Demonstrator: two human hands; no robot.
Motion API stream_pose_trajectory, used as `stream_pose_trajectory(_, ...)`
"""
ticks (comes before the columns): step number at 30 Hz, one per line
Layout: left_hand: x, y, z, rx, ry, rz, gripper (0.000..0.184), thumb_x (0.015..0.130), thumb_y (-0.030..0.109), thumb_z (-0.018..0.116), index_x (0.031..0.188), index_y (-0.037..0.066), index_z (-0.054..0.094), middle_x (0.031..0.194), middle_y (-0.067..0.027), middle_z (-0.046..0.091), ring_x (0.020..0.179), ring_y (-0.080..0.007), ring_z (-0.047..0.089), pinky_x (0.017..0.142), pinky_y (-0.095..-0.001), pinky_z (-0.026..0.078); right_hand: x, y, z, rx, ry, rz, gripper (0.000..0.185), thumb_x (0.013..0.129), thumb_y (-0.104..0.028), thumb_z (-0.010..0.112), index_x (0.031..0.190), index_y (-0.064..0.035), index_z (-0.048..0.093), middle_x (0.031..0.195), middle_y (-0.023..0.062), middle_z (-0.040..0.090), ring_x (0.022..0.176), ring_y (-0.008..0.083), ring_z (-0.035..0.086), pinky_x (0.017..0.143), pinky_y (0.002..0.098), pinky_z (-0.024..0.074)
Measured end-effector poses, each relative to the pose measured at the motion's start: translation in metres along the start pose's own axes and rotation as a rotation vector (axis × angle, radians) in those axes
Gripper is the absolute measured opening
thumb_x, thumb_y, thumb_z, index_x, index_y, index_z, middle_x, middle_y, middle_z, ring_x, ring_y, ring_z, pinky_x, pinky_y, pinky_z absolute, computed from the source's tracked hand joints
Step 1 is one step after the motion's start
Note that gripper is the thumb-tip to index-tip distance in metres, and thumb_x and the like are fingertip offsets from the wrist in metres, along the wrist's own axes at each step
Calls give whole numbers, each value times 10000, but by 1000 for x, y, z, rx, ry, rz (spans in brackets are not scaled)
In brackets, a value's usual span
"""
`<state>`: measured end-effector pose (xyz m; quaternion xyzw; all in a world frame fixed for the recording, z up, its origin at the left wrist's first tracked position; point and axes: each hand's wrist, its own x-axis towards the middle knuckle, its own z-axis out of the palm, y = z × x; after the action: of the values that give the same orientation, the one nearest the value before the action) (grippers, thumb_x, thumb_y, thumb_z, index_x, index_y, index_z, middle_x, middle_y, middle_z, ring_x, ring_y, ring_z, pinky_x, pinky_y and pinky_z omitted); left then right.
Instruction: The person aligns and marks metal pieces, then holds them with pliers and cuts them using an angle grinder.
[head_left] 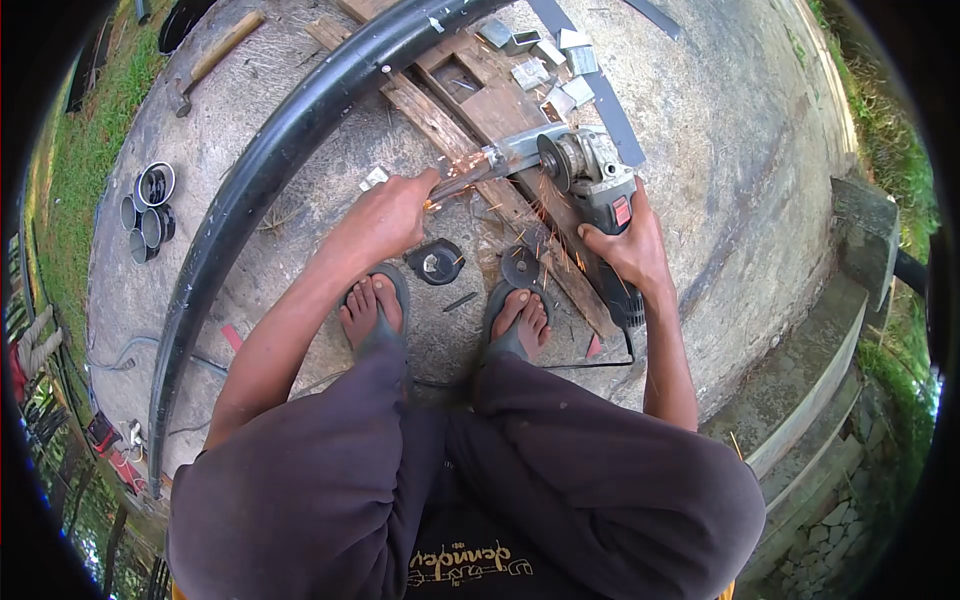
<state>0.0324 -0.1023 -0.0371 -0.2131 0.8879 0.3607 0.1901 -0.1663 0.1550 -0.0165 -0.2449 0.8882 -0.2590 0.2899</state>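
My right hand [637, 250] is wrapped round the body of an angle grinder [603, 208], its head pointing away from me. The grinder's disc [553, 163] meets a grey metal piece [520, 150] lying across wooden boards [490, 100]. Orange sparks spray around the disc and down towards my feet. My left hand [390, 215] is closed on the near end of a long, narrow metal part [462, 180] in line with that piece; its exact kind is unclear. Between my sandalled feet lie a black ring-shaped part [435, 262] and a loose dark disc [520, 267].
A large curved black pipe [270, 150] arches over the left side. Cut square tube pieces [560, 75] lie beyond the boards. A hammer [215, 55] and several short round pipe pieces [150, 215] are at left. A concrete step [810, 350] borders the right.
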Motion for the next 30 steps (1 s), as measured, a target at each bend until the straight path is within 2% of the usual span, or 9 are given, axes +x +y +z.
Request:
stream_pose_trajectory(4,0,2,-2,-29,-47,-48,366,843,-50,561,1205,-7,581,1004,-338,673,989,-516,651,827,-576,501,3,-3,0,13,-9,-4,984,695,-231,813,1496,100,346,1185,321,687,1120,422,690,984,452,525)
stream_pose_trajectory(13,-1,2,-1,-55,-56,-63,291,895,0,603,1185,-11,581,969,-333,673,973,-510,655,802,-572,499,3,-6,0,6,-14,-3,966,696,-220,807,1485,98,350,1181,315,691,1111,421,692,982,453,525)
stream_pose_trajectory(25,-1,-1,7,-56,7,-7,326,834,-54,572,1159,-24,571,895,-337,662,922,-510,661,777,-573,502,2,-3,2,-20,1,0,971,698,-207,808,1486,110,336,1134,309,707,1056,405,714,944,440,542)
stream_pose_trajectory(30,-1,-3,10,-3,23,20,348,817,-59,578,1163,-28,565,877,-324,671,888,-501,676,756,-570,518,2,-6,1,23,3,-7,972,698,-205,810,1499,79,340,1134,300,711,1055,395,717,941,436,545)
